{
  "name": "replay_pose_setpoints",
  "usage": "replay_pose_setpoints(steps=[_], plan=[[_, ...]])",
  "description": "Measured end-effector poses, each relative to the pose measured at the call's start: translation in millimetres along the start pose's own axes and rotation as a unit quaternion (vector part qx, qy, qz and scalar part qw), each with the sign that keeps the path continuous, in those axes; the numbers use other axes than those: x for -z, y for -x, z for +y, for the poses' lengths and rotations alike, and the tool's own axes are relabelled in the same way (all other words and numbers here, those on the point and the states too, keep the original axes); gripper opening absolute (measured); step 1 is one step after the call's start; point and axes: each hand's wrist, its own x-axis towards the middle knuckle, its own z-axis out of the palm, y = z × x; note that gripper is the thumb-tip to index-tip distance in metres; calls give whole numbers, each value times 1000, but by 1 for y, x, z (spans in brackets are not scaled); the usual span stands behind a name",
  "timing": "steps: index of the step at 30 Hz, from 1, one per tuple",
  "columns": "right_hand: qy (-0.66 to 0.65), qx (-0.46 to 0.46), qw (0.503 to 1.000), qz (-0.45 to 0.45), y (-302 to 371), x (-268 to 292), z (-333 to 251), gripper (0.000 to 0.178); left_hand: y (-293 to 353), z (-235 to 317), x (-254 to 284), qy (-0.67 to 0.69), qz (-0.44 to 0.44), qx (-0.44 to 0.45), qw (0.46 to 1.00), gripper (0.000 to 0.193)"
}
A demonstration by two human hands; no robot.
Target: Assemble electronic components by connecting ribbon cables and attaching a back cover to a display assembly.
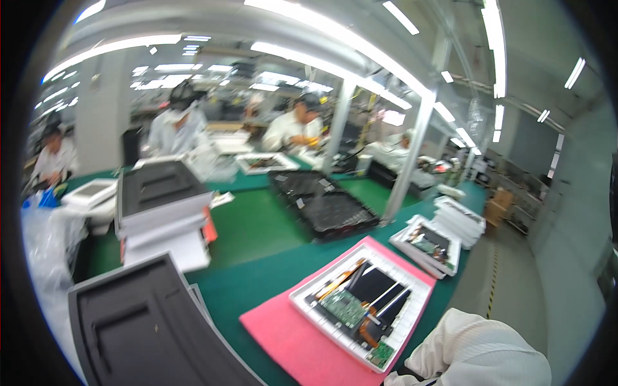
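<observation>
A white-sleeved arm [476, 350] of mine bends in at the lower right, with its hand out of sight. My left hand is outside the picture. Nearest to the sleeve is an open white device housing [417, 307], lying tilted on a pink foam mat [273, 328]. Inside the housing sit a green circuit board [346, 307], black flat parts with pale strips, orange ribbon cables and a smaller green board [382, 353] at the near corner. Left of the mat is a large dark grey moulded tray [167, 331].
White housings [428, 244] are stacked at the bench's right edge. A black moulded tray [322, 206] lies mid-bench. More grey trays [161, 186] top a stack at left, beside clear plastic bags [45, 251]. Metal posts [412, 154] rise from the bench. Several people work beyond.
</observation>
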Motion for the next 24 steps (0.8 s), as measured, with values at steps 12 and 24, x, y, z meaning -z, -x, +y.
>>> replay_pose_setpoints(steps=[12, 24], plan=[[49, -15, 992, -112, -10, -24, -13, 54, -74, 24, -64, 230, -51, -109, 966, 52], [-13, -2, 992, -124, -2, -29, -34, 53, -38, -53, -75, 422, -33, -75, 903, 52]])
